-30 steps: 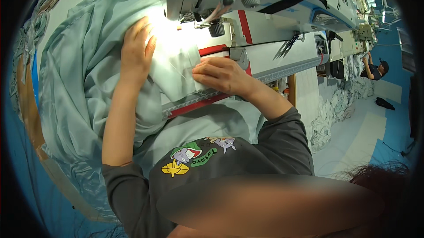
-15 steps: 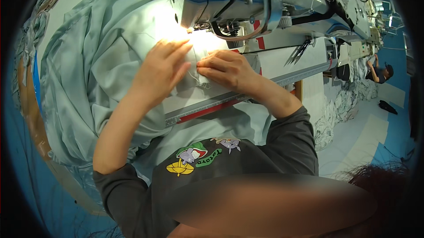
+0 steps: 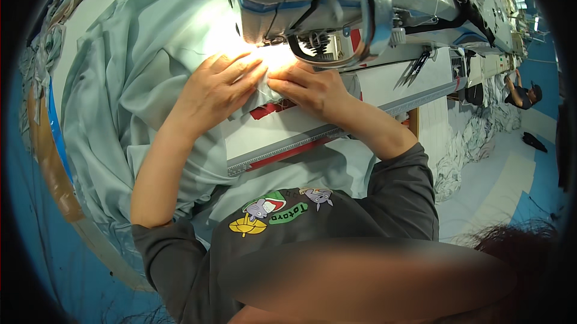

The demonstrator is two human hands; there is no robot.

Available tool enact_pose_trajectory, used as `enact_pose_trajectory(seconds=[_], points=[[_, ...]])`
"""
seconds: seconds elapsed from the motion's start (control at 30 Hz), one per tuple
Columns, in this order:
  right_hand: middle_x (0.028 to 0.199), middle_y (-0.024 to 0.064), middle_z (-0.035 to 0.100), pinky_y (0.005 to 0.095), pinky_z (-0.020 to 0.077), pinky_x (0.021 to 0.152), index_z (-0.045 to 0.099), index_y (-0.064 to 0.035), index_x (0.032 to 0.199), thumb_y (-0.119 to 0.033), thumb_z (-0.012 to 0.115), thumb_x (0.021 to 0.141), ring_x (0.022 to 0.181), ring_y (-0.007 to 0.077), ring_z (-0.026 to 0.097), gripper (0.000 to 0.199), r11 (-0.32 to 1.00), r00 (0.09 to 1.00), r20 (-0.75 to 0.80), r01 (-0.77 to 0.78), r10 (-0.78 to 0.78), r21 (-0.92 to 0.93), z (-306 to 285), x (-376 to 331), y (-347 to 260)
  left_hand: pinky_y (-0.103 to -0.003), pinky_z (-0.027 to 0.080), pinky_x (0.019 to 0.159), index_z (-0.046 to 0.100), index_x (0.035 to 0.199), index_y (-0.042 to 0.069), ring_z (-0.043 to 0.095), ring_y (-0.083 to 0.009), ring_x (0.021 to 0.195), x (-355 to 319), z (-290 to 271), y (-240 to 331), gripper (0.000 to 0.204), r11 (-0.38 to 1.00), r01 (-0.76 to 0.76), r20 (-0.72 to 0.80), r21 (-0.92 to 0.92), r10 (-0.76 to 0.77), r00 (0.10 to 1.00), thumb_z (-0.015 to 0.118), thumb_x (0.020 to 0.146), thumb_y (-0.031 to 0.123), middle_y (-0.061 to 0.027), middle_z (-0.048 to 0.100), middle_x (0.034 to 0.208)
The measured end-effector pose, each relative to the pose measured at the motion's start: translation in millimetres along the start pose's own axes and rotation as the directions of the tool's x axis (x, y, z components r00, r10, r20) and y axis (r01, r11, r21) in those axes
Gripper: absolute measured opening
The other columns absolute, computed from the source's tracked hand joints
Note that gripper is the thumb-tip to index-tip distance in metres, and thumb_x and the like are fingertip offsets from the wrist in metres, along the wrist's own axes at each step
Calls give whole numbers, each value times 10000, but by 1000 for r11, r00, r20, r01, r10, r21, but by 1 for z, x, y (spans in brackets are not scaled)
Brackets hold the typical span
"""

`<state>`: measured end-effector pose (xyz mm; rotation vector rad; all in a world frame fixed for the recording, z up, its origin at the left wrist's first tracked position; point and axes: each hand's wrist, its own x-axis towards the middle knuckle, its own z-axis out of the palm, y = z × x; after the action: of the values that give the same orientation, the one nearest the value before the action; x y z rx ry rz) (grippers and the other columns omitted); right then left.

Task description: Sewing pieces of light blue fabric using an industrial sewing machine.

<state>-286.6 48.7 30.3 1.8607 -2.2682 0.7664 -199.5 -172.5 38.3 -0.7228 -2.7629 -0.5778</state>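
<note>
Pale green fabric (image 3: 147,75) lies in loose folds over the left part of the sewing table and down toward my lap. My left hand (image 3: 221,87) rests on it just below the sewing machine's head (image 3: 276,3), thumb and fingers drawn together on the cloth by the needle area. Close beside it, my right hand (image 3: 314,88) pinches the edge of the same fabric with bent fingers. Glare from the machine's lamp washes out the fingertips, and the needle and presser foot cannot be made out.
A ruler strip (image 3: 285,151) runs along the table's front edge. Dark thread snips (image 3: 416,69) lie right of the machine. Red tape (image 3: 271,109) shows below my hands. Piled pale cloth (image 3: 466,153) sits at right, where another person (image 3: 524,94) works farther off.
Both hands have moved slightly up toward the needle area and closer together, carrying the fabric edge along. Red tape beneath now shows. My left thumb has drawn in toward its fingers.
</note>
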Motion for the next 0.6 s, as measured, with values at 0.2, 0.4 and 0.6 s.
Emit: enact_pose_trajectory(seconds=[0.2,0.4,0.6], points=[[1022,-7,616,328,514,726,609,-94,999,-125,589,746,909,202,611,257,1000,1000,12,-6,6,-11,-3,8,-2,-366,408,986,604,1152,93,505,-201,1179,-1,-3,-15,418,998,-53,-2,44,53,999,662,738,112,-32,572,1220],[997,6,628,331,516,696,607,-109,1012,-113,572,778,858,225,614,236,982,980,103,-179,172,66,-1,5,-6,-362,405,998,609,1152,102,498,-192,1192,-2,-4,-20,396,996,-84,3,23,84,996,631,757,116,-18,568,1231],[957,32,634,342,518,625,598,-101,975,-128,636,781,765,232,629,199,994,994,-44,-103,105,39,-1,4,-6,-338,424,968,611,1158,113,518,-169,1156,-4,-5,-14,387,995,-99,29,33,98,995,610,771,110,3,578,1215]])
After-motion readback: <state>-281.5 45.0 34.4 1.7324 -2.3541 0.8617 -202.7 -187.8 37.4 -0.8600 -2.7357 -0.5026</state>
